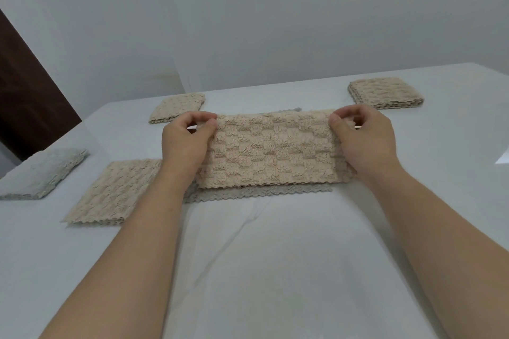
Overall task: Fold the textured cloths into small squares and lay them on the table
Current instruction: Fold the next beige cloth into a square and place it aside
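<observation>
Left hand: pinches the beige cloth's left top corner.
Right hand: pinches its right top corner.
Beige cloth: folded strip — mid-table, over a grey cloth.
Folded squares: four around it.

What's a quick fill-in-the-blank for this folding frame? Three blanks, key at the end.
The left hand and right hand each pinch an upper corner of the held cloth, whose colour is ____.
Beneath it lies a flat cloth coloured ____.
The folded grey square sits at the ____ edge of the table.
Missing words: beige; grey; left.
</observation>
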`<state>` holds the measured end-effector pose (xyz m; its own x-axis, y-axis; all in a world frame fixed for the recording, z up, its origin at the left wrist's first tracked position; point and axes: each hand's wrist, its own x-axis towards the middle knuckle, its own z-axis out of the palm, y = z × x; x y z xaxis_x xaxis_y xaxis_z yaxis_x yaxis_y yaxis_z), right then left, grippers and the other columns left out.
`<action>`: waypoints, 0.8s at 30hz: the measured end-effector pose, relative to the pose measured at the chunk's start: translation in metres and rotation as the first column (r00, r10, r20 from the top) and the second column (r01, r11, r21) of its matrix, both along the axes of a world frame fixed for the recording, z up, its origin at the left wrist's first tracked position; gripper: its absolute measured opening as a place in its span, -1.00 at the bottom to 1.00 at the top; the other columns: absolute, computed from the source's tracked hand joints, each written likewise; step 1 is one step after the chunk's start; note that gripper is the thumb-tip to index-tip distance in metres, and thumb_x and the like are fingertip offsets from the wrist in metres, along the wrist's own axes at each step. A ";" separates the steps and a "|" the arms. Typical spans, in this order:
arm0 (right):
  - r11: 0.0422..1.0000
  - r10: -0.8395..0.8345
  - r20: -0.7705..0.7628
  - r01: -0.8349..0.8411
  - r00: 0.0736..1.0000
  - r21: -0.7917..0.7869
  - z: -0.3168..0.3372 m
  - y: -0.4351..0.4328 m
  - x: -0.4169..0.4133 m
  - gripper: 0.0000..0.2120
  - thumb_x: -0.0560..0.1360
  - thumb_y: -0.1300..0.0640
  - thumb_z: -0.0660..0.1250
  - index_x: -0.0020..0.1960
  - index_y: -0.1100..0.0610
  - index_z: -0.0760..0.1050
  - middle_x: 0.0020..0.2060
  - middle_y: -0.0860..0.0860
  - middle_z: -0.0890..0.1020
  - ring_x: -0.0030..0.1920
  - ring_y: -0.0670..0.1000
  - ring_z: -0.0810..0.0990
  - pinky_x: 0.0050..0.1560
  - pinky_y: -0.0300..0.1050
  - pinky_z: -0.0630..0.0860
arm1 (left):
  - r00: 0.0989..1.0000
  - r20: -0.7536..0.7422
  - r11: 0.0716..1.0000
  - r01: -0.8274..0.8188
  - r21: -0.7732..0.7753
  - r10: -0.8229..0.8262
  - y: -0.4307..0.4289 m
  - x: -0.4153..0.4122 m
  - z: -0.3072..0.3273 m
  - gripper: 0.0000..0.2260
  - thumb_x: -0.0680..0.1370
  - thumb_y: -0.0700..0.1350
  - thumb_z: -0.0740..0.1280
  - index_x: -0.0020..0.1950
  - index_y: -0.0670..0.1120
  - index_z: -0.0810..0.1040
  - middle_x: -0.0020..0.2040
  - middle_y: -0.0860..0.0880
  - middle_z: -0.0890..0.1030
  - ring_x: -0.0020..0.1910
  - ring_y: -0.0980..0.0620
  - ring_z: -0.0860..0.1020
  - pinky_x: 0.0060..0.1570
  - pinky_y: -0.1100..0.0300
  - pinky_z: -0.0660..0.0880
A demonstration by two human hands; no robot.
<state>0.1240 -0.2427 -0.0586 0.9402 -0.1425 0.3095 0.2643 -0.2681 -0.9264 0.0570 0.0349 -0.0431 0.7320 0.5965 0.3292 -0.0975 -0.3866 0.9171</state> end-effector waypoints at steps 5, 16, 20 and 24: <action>0.993 0.042 -0.030 -0.038 0.999 0.109 0.001 0.003 -0.001 -0.58 0.53 0.18 0.44 0.32 -0.06 0.41 -0.05 -0.10 0.45 -0.46 -0.34 0.44 -0.41 -0.46 0.39 | 0.994 0.112 0.999 -0.014 0.049 0.009 0.005 0.003 -0.002 -0.91 0.54 -0.07 0.48 -0.04 0.08 0.60 -0.12 0.09 0.61 -0.16 0.11 0.51 -0.09 0.20 0.52; 0.958 0.129 -0.160 -0.081 0.979 0.273 0.007 0.002 -0.003 -0.70 0.48 0.19 0.45 0.17 -0.05 0.65 -0.24 -0.05 0.39 -0.44 -0.13 0.35 -0.45 -0.30 0.32 | 0.993 0.118 0.999 -0.020 0.030 0.016 0.004 0.002 -0.002 -0.71 0.52 -0.14 0.52 0.17 0.06 0.55 -0.06 0.13 0.50 -0.25 0.24 0.40 -0.14 0.48 0.43; 0.967 0.073 -0.095 -0.047 0.993 0.251 0.004 0.003 -0.003 -0.95 0.56 0.00 0.43 -0.08 -0.09 0.65 -0.25 -0.02 0.49 -0.31 -0.12 0.43 -0.39 -0.34 0.39 | 0.994 0.107 0.998 -0.016 0.058 0.010 0.005 0.004 -0.003 -0.74 0.52 -0.14 0.52 0.17 0.06 0.61 -0.04 0.15 0.52 -0.25 0.22 0.40 -0.13 0.46 0.44; 0.989 0.009 -0.027 -0.005 1.000 0.146 0.002 0.003 0.000 -0.89 0.60 0.03 0.38 0.00 0.03 0.65 -0.40 -0.12 0.42 -0.51 -0.23 0.38 -0.41 -0.42 0.31 | 0.994 0.106 0.996 -0.035 0.079 0.027 0.005 0.003 -0.002 -0.77 0.53 -0.16 0.50 0.16 0.03 0.65 -0.06 0.21 0.54 -0.30 0.27 0.41 -0.13 0.44 0.43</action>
